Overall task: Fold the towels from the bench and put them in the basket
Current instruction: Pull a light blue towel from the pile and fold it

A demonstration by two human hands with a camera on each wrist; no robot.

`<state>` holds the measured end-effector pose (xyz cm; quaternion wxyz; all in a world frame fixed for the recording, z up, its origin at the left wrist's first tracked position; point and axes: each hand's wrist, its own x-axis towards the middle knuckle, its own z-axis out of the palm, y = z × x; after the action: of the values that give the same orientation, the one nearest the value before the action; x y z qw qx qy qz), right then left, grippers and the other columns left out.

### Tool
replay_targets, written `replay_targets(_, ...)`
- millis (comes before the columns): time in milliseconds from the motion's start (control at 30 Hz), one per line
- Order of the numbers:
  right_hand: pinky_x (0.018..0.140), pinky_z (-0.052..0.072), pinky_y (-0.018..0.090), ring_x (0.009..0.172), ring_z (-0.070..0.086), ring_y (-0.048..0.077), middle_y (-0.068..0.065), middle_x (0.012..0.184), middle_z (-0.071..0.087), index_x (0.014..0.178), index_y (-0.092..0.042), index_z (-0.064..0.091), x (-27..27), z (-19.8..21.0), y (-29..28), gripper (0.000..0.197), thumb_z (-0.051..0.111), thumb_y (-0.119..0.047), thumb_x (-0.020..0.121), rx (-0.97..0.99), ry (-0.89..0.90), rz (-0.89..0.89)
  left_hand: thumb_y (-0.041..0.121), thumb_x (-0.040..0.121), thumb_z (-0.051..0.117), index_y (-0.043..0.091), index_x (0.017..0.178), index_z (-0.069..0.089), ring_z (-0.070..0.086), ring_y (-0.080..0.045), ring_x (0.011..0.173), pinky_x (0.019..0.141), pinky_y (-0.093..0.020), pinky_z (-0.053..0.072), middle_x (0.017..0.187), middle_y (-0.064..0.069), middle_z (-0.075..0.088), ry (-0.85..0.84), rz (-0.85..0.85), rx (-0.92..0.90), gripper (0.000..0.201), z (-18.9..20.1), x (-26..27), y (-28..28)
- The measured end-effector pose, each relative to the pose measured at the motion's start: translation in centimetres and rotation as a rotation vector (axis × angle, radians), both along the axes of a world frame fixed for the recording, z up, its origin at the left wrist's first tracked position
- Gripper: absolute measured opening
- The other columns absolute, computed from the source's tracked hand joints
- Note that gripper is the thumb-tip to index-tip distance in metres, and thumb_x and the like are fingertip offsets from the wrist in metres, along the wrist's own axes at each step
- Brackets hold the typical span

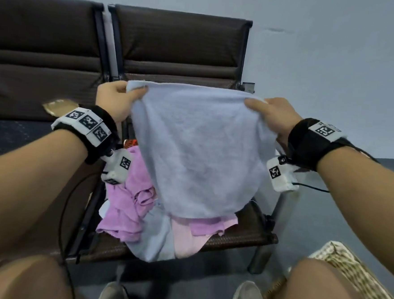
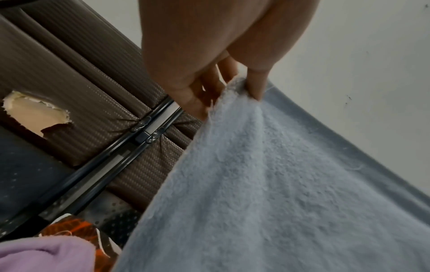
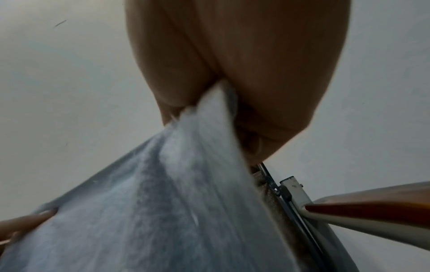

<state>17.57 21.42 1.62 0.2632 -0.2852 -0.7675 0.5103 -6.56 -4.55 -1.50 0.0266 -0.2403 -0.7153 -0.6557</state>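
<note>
A light blue towel point(image 1: 198, 149) hangs spread in the air above the bench seat point(image 1: 243, 239). My left hand point(image 1: 115, 99) pinches its top left corner and my right hand point(image 1: 273, 115) pinches its top right corner. The left wrist view shows my left hand point(image 2: 223, 73) with thumb and fingers clamped on the towel point(image 2: 267, 184) edge. In the right wrist view my right hand point(image 3: 232, 73) grips a bunched corner of the towel point(image 3: 163, 211). Under it lies a heap of purple point(image 1: 122, 204), pale blue point(image 1: 155, 237) and pink point(image 1: 185, 239) towels. A woven basket point(image 1: 355, 275) stands on the floor at lower right.
The brown bench has two backrests point(image 1: 175, 38), and the left seat has a torn patch point(image 1: 59, 107). A grey wall point(image 1: 338, 54) stands behind. My knees point(image 1: 321, 293) and shoes point(image 1: 248, 297) are at the bottom. Cables hang from the wrist cameras.
</note>
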Motion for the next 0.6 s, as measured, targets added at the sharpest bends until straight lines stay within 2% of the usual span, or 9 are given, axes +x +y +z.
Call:
replay_targets(67,0.071,0.051,0.039,0.076,0.067,0.028,0.020,0.088,0.074,0.083,0.002,0.071,0.0,0.5,0.1,0.038,0.080,-0.034,0.078,-0.026,-0.026,0.000,0.048,0.074,0.076,0.002,0.081,0.070,0.056,-0.020,0.075,0.070,-0.038,0.048,0.081,-0.012,0.061,-0.072,0.027,-0.010,0.047,0.3,-0.5,0.0)
replay_targets(133,0.071,0.050,0.040,0.076,0.065,0.028,0.017,0.086,0.070,0.083,-0.004,0.069,-0.4,0.9,-0.1,0.027,0.080,-0.028,0.078,-0.060,-0.067,-0.008,0.045,0.077,0.074,0.005,0.080,0.067,0.050,-0.020,0.075,0.068,-0.034,0.040,0.080,-0.011,0.054,-0.155,0.078,-0.014,0.041,0.5,-0.6,0.5)
replay_targets(200,0.071,0.054,0.039,0.075,0.066,0.027,0.014,0.089,0.069,0.098,-0.002,0.067,-0.9,1.0,-0.6,0.028,0.076,-0.024,0.082,-0.112,-0.125,-0.027,0.037,0.076,0.076,0.006,0.074,0.068,0.057,-0.019,0.073,0.064,-0.032,0.043,0.079,-0.009,0.061,-0.269,0.130,0.035,0.032,0.6,-0.1,1.4)
replay_targets(267,0.070,0.059,0.037,0.073,0.068,0.023,0.011,0.092,0.071,0.111,-0.001,0.063,-1.6,0.6,-1.4,0.032,0.072,-0.020,0.086,-0.169,-0.149,-0.034,0.033,0.073,0.076,0.005,0.076,0.070,0.063,-0.020,0.065,0.057,-0.029,0.046,0.074,-0.005,0.068,-0.376,0.135,0.106,0.029,0.5,1.0,2.5)
replay_targets(333,0.072,0.061,0.037,0.079,0.070,0.024,0.013,0.101,0.071,0.118,0.000,0.062,-2.4,0.0,-2.3,0.035,0.070,-0.017,0.089,-0.234,-0.144,-0.003,0.031,0.081,0.073,0.004,0.080,0.070,0.063,-0.020,0.056,0.053,-0.025,0.047,0.068,-0.003,0.067,-0.433,0.076,0.123,0.027,0.4,2.9,3.8)
replay_targets(367,0.068,0.061,0.035,0.077,0.071,0.023,0.013,0.101,0.072,0.118,0.001,0.063,-2.7,-0.3,-2.8,0.033,0.069,-0.015,0.090,-0.274,-0.131,0.025,0.029,0.086,0.070,0.005,0.080,0.070,0.060,-0.018,0.052,0.051,-0.023,0.046,0.065,-0.002,0.065,-0.447,0.030,0.120,0.025,0.3,4.1,4.5)
replay_targets(467,0.051,0.058,0.029,0.058,0.071,0.018,0.013,0.086,0.071,0.101,0.001,0.065,-3.6,-0.6,-4.6,0.011,0.063,-0.008,0.094,-0.377,-0.060,0.078,0.016,0.095,0.063,0.004,0.079,0.068,0.056,-0.013,0.050,0.049,-0.021,0.046,0.063,-0.003,0.059,-0.442,-0.195,0.156,0.020,0.0,8.5,6.3)
replay_targets(533,0.057,0.060,0.032,0.072,0.072,0.022,0.017,0.097,0.072,0.105,0.001,0.064,-4.1,-0.9,-5.6,0.016,0.059,-0.012,0.098,-0.430,-0.042,0.147,0.014,0.097,0.060,-0.001,0.086,0.065,0.052,-0.012,0.051,0.051,-0.023,0.045,0.063,-0.007,0.054,-0.388,-0.316,0.107,0.020,-0.4,11.3,7.0)
replay_targets(600,0.073,0.061,0.038,0.096,0.071,0.030,0.022,0.114,0.069,0.123,0.003,0.061,-4.1,-1.0,-6.4,0.035,0.056,-0.022,0.100,-0.508,-0.047,0.284,0.011,0.097,0.059,-0.005,0.086,0.065,0.053,-0.011,0.052,0.054,-0.025,0.050,0.061,-0.007,0.054,-0.319,-0.391,0.066,0.019,-0.6,13.0,7.4)
